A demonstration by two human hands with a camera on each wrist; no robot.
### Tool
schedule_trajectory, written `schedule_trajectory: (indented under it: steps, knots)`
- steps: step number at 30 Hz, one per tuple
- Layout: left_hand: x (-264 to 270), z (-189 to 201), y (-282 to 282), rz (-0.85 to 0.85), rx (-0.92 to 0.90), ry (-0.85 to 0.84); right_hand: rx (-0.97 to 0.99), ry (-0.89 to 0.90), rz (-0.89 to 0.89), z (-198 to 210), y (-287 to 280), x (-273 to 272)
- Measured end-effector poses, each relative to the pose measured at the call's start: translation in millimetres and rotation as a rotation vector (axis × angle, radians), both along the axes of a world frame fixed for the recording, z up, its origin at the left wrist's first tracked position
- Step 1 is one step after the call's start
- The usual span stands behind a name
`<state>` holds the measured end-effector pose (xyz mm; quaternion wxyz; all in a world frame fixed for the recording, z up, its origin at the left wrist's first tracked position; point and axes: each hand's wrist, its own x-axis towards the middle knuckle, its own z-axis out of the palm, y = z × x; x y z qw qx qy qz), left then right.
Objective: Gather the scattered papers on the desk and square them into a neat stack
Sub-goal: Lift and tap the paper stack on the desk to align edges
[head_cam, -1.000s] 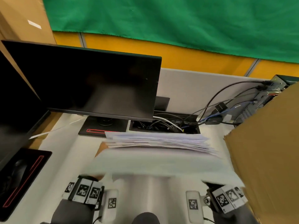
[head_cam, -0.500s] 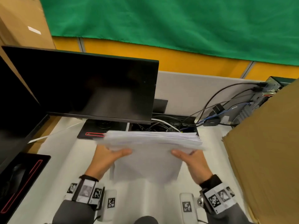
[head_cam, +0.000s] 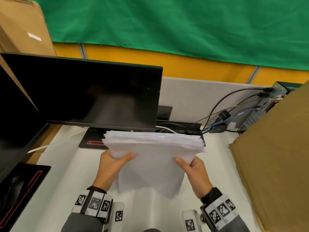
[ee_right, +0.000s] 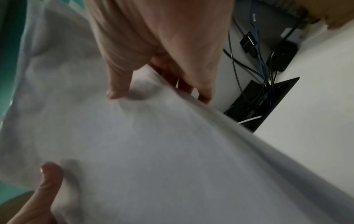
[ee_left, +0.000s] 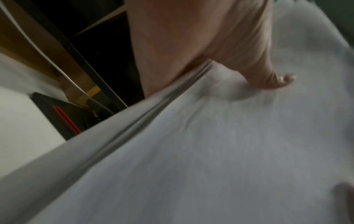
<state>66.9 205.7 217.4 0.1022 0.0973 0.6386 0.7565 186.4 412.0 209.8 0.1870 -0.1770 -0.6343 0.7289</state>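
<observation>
White papers (head_cam: pixel 153 158) carry no writing that can be read; the square-patterned tags on the wrist bands are too coarse to read. The stack is held upright above the desk (head_cam: pixel 58 164), near its far edge, between both hands. The left hand (head_cam: pixel 113 164) pinches its left side, thumb in front; the right hand (head_cam: pixel 192 168) pinches its right side likewise.

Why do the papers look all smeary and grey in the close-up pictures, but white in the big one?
Head view: the papers look bright, fairly sharp, edges a bit soft. Left wrist view: the papers are streaky with blur and dim grey, and the left hand is soft too. Right wrist view: same blur and shade on the papers; the right hand casts a small dark shadow by its thumb.
</observation>
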Motion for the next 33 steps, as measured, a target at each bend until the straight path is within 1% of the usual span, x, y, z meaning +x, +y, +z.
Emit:
schedule_trajectory:
  steps: [2, 4, 6, 9, 11, 14, 18, 23, 26, 27, 29, 31, 33]
  knots:
    - [-1, -5, 2, 0.086, -0.003, 0.002, 0.011, -0.008, -0.029, -1, -2, -1]
    - [2, 2, 4, 0.172, 0.028, 0.054, 0.014, 0.037, -0.06, 9, -4, -4]
    - [8, 16, 8, 0.205, 0.11, 0.121, 0.037, 0.111, -0.09, 26, -9, -8]
    - [19, 38, 17, 0.239, 0.219, 0.152, 0.086, 0.213, -0.151, 47, -23, -11]
    - [18, 49, 22, 0.303, 0.259, 0.111, 0.101, 0.258, -0.228, 53, -31, -12]
    - [15, 54, 26, 0.365, 0.243, 0.012, 0.097, 0.24, -0.331, 57, -35, -18]
    - [21, 60, 33, 0.329, 0.238, 0.04, 0.023, 0.167, -0.428, 55, -27, -23]
    - [16, 61, 33, 0.324, 0.241, -0.042, 0.131, 0.216, -0.437, 56, -33, -22]
    - [17, 63, 30, 0.265, 0.305, -0.057, 0.117, 0.175, -0.479, 55, -29, -23]
    - [19, 65, 30, 0.252, 0.301, -0.051, 0.102, 0.16, -0.487, 55, -27, -23]
    - [22, 68, 33, 0.28, 0.258, -0.04, 0.114, 0.161, -0.487, 56, -28, -23]
    - [22, 69, 33, 0.325, 0.227, -0.066, 0.152, 0.171, -0.475, 57, -31, -23]
    - [19, 71, 31, 0.327, 0.257, -0.114, 0.147, 0.163, -0.486, 58, -31, -23]
